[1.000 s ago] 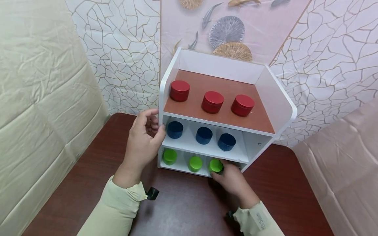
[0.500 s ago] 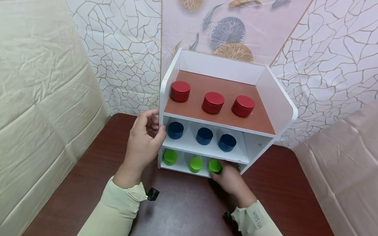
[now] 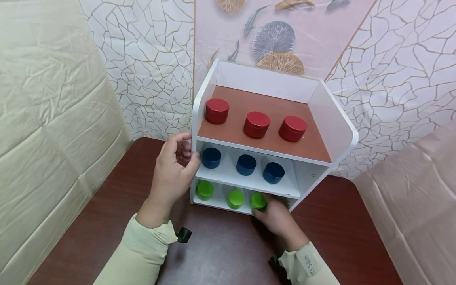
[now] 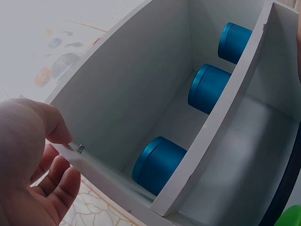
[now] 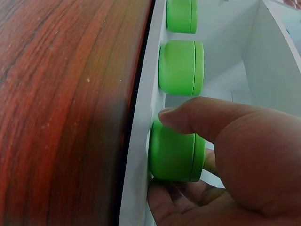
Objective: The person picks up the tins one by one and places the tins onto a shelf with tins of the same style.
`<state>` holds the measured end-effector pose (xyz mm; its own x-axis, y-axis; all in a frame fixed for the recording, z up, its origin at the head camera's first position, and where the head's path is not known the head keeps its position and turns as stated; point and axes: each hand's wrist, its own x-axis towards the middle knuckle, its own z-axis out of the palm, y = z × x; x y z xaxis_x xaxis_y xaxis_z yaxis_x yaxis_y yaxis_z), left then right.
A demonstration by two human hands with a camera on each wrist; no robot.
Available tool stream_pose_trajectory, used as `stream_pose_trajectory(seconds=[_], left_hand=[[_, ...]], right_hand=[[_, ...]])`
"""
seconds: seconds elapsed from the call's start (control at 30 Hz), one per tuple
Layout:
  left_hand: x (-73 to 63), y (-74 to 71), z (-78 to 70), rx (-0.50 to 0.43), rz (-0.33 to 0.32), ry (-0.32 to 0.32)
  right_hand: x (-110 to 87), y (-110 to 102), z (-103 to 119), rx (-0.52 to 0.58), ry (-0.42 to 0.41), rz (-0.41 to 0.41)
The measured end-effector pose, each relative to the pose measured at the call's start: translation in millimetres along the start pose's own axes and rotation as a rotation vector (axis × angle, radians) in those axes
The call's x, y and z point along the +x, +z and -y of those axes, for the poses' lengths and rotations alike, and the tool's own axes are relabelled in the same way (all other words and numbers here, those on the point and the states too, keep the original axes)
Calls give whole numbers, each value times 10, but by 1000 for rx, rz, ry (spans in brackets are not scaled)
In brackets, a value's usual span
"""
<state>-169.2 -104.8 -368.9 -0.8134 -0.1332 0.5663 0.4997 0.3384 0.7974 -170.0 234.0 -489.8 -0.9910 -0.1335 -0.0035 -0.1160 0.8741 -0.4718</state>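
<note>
A small white shelf [image 3: 249,145] with a brown top stands on the table. My left hand [image 3: 173,168] holds its left side panel, the thumb at the front edge and the other fingers curled along the outside. On the bottom level, my right hand [image 3: 281,217] grips the rightmost green round tin [image 5: 171,153] between thumb and fingers; the tin rests on the board. Two more green tins, a middle one [image 3: 236,198] and a left one [image 3: 204,190], stand in the same row. Blue round tins [image 3: 246,164] line the middle level, and red ones [image 3: 257,124] the top.
The dark reddish-brown table [image 3: 213,253] stretches in front of the shelf and to both sides. Behind it hangs a patterned backdrop [image 3: 153,59]. Pale quilted cloth [image 3: 53,118] covers the left side, and similar cloth [image 3: 417,190] the right.
The right hand and the rightmost green tin have shifted very slightly left. The left hand keeps its place on the side panel, and the other tins stay put.
</note>
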Motion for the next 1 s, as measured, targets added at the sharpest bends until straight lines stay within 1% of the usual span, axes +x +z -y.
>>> stream_pose_trajectory(seconds=[0.17,0.37,0.53,0.63,0.73,0.87,0.93,1.0], left_hand=[[5,3,14,2,-7,8],[4,6,9,-7,1,9],[3,4,7,-35,12,12],[0,4,0,-47,3,29],[-8,-2,-19,-42,-31,58],[-24,-24,-64,-45,-105,118],[-35,-38,-94,-49,-143,163],[-53,-51,-129,-42,-171,226]], right_hand=[[-23,-3,-14,-2,-39,-9],[-78,-31,-3,6,-48,1],[-116,-72,26,11,-80,0],[-157,-114,50,-1,-99,-6],[-220,-166,88,-21,-99,-14],[-332,-247,160,-30,-85,-18],[-391,-285,198,-31,-84,-22],[-448,-316,235,-39,-92,-33]])
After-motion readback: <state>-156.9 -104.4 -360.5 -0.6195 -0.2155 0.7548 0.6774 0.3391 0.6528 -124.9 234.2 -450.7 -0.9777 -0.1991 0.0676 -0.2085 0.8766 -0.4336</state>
